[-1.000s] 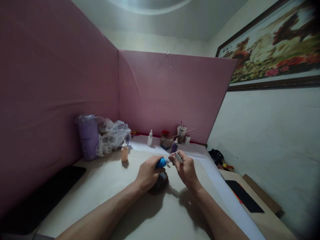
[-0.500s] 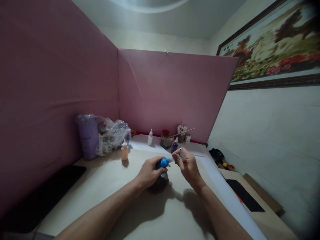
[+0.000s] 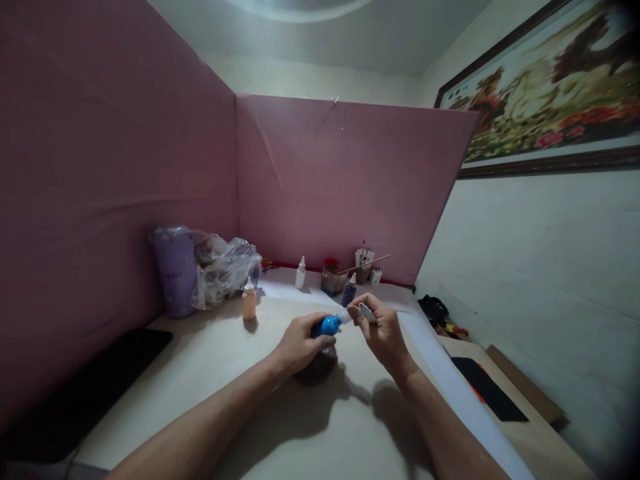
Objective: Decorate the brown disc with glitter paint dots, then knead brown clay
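Small blue plastic squeeze bottle [image 3: 327, 325] gripped in left hand [image 3: 300, 343] above cream tabletop [image 3: 220, 373]; small white cap [image 3: 367, 313] pinched in right hand [image 3: 383, 330], off the nozzle, not yet back on. Dark round object [image 3: 320, 368] beneath. Behind: one peach bottle [image 3: 249, 301], one white bottle [image 3: 300, 274], one purple bottle [image 3: 349, 291].

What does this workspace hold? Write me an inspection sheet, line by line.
Surface: pale table between pink screens.
Job's things: blue bottle, tilted, white nozzle toward the right hand; small white piece, perhaps its cap; dark round thing under the left hand.
Clutter: purple tumbler, plastic bag, orange bottle, white bottle, purple bottle, jar, brush cup.
Hands: left hand grips the blue bottle; right hand pinches the white piece.
Cables: nothing seen.
Surroundings: framed picture, white wall.
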